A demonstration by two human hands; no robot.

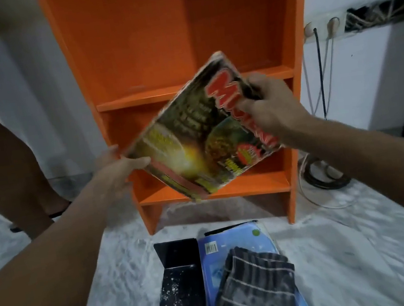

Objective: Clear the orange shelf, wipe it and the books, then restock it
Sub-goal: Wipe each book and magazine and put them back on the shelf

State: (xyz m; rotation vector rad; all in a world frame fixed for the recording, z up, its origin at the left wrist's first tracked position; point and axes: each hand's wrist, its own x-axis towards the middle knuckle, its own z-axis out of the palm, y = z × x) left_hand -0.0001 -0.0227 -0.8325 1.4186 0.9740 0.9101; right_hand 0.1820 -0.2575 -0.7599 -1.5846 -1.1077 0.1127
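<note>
Right hand (271, 108): fingers pinching the book (200, 132) at its top corner, thumb on the cover. Left hand (119, 169) pinches the bottom edge, prob. to steady it. Book's tilted, in front of the bare shelf (194, 89), looks like restocking. Cloth (254, 284) parked on a blue book (237, 241), w/ a black one (181, 281) beside.

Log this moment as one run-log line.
both hands: left hand, right hand hold magazine | orange shelf bare | cloth on blue book

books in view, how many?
3: one magazine-like book held in both hands before the orange shelf; a black book and a blue book on the floor. More may be hidden.
</note>
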